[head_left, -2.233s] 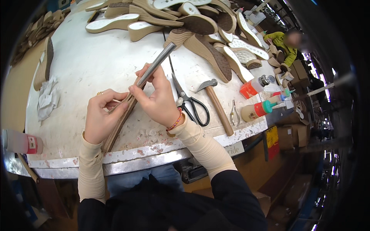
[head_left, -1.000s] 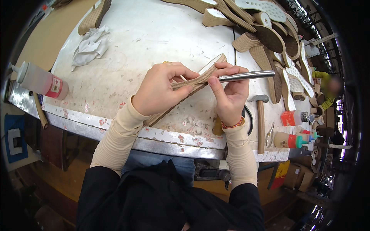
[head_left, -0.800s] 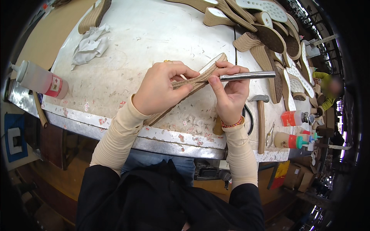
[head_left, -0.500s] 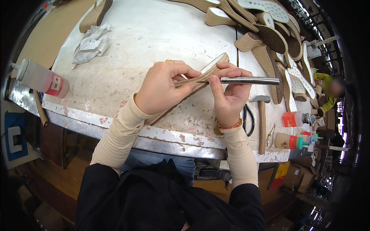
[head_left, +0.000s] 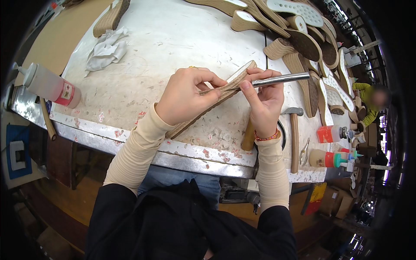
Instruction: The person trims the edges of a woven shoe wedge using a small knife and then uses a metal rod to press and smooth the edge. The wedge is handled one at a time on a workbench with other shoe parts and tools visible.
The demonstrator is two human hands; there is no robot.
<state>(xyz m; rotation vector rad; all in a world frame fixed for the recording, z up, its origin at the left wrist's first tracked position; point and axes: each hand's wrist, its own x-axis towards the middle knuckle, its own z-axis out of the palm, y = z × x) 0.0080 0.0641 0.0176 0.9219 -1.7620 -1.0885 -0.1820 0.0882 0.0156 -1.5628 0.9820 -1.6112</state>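
A rope-textured wedge shoe sole [head_left: 239, 80] slants across the middle of the bench, its lower end near the front edge. My left hand [head_left: 187, 90] pinches the sole's side between thumb and fingers. In my right hand [head_left: 265, 102] is a slim metal rod-shaped tool [head_left: 281, 80], its shiny shaft pointing right. The tool's thin end meets the sole's edge close to my left fingertips; the tip itself is hidden. My right fingertips also lie against the sole's upper part.
Many wedge soles [head_left: 305, 43] are heaped at the far right. Along the right stand a hammer [head_left: 295, 138], pliers [head_left: 305, 152] and glue bottles [head_left: 323, 158]. At left are a squeeze bottle [head_left: 54, 89], a crumpled white cloth [head_left: 106, 50] and another sole [head_left: 111, 18]. A person [head_left: 372, 102] sits at far right.
The tool's free end has tilted upward, and my right wrist has turned slightly. A wooden handle beside that wrist shows more. My left hand keeps its hold on the sole.
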